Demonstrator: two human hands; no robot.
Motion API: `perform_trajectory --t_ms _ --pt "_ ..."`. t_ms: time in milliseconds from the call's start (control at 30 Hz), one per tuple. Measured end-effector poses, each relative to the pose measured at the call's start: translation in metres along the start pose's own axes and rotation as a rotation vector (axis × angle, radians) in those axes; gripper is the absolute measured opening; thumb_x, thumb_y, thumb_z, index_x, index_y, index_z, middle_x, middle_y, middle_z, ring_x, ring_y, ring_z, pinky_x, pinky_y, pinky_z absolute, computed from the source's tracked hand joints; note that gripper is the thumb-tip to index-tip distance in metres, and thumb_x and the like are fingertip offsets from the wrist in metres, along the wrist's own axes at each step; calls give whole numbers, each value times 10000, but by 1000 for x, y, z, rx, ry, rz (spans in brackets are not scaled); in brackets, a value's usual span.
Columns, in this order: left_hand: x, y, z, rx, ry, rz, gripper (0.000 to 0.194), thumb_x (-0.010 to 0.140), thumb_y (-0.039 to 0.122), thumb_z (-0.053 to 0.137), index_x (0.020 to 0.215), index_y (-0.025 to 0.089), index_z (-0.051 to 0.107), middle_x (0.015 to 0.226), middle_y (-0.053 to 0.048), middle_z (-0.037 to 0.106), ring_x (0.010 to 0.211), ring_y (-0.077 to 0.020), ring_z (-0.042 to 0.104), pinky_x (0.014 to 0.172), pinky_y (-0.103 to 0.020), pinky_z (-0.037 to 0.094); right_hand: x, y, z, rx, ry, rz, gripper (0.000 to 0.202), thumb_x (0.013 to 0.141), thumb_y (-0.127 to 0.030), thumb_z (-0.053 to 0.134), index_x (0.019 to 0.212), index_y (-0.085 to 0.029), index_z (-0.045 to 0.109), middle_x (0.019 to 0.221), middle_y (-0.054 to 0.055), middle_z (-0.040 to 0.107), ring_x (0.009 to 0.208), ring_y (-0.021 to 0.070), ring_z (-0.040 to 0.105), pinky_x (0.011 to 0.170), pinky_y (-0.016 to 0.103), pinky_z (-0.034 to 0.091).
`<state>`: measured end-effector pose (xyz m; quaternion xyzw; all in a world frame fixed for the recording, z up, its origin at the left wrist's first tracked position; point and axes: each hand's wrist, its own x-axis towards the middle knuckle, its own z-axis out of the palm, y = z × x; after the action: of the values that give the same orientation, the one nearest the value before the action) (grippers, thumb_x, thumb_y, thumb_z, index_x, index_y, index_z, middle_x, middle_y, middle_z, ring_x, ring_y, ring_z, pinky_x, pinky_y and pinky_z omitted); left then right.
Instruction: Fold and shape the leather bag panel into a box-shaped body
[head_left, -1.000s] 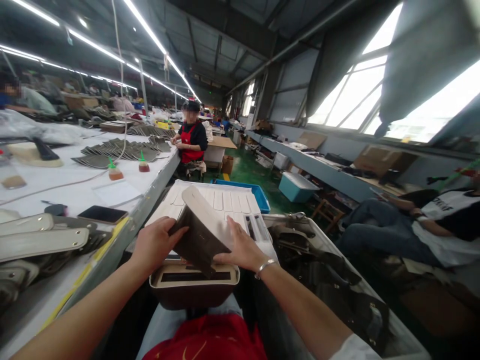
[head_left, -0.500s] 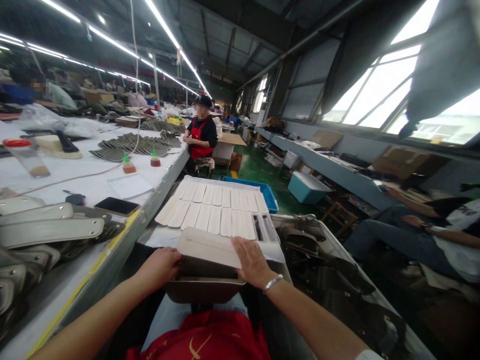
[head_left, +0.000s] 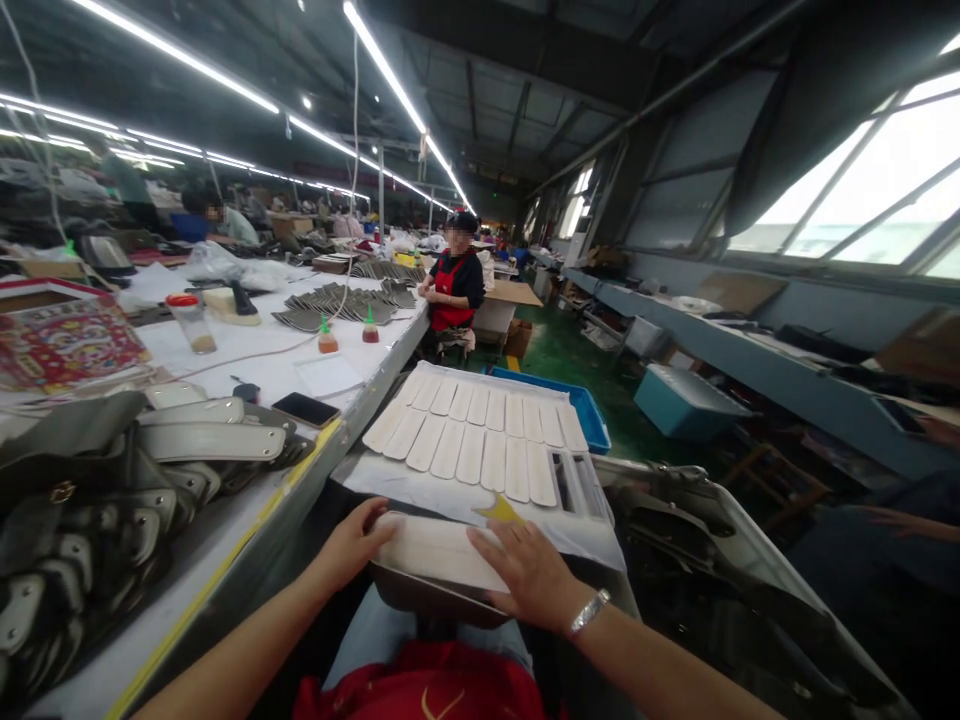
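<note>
A cream flap [head_left: 439, 550] lies folded flat over a brown leather bag piece [head_left: 439, 600] resting on my lap. My left hand [head_left: 351, 545] grips the piece's left end, fingers curled on its edge. My right hand [head_left: 529, 570] presses flat on the flap's right side; a metal bracelet sits on that wrist. Just beyond lies a white board [head_left: 450, 490] carrying rows of several cream leather strips [head_left: 480, 440].
A long white worktable [head_left: 247, 370] runs on my left with grey straps [head_left: 195, 440], a phone [head_left: 305, 409], two glue bottles [head_left: 327, 338] and dark cut pieces. A person in a red apron [head_left: 452, 290] sits ahead. A bin of dark bags [head_left: 697, 560] stands right; a blue crate [head_left: 585, 410] beyond.
The raised cream flap has come down flat onto the brown piece. Both hands lowered with it, and my view has swung left and tilted.
</note>
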<state>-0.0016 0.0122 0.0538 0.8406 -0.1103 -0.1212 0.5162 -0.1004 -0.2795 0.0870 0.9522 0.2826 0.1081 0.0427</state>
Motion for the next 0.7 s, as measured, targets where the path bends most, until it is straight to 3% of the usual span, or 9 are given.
perform_trajectory --t_ms 133,300,367,433,500,533,600,700 --pt "11 -9 11 121 -44 -21 652 728 429 520 1252 46 458 1261 -173 520 1145 -267 504 1033 -372 355 -3 1 -4 10 -35 -34 857 670 -463 690 1398 -167 350 1245 202 480 1051 345 481 896 504 409" --pt "21 -7 5 289 -108 -33 627 749 315 527 1296 25 427 1285 -177 499 1162 -254 495 1036 -346 350 13 1 -12 21 -154 -85 795 696 -521 638 1358 -155 394 1154 201 510 965 319 506 816 480 445" --pt "21 0 3 367 -99 -24 621 751 273 537 1305 16 423 1302 -194 469 1191 -291 454 1052 -399 316 20 0 -13 -12 -220 -79 786 686 -540 643 1335 -161 415 1107 188 526 932 310 514 776 459 459" --pt "17 9 6 550 -19 48 587 756 211 532 1311 45 438 1309 -190 459 1204 -333 414 1037 -475 297 26 -2 -11 -44 -280 -81 786 669 -564 648 1307 -157 435 1054 174 542 898 303 524 742 438 468" --pt "8 21 15 757 41 230 495 794 150 475 1288 118 490 1307 -142 481 1212 -322 399 1020 -487 299 28 -4 -7 -61 -312 -84 787 655 -591 645 1282 -157 450 1012 165 554 867 299 533 717 431 473" --pt "3 28 22 817 17 347 444 827 136 426 1259 150 523 1298 -115 500 1208 -293 408 1022 -464 305 29 -5 -6 -63 -316 -80 785 649 -599 645 1273 -161 455 1000 162 558 854 299 538 710 431 474" --pt "-10 40 39 781 -167 525 366 864 175 401 1184 189 578 1242 -76 552 1150 -237 467 1005 -402 347 30 -4 -4 -60 -321 -54 761 651 -601 642 1258 -177 468 994 159 568 847 305 549 708 442 476" --pt "-25 54 61 688 -439 555 357 763 332 591 1093 199 615 1131 -64 602 1034 -258 523 934 -415 414 31 3 -6 50 -407 -2 746 664 -627 618 1274 -224 472 1044 165 582 883 333 572 720 476 481"
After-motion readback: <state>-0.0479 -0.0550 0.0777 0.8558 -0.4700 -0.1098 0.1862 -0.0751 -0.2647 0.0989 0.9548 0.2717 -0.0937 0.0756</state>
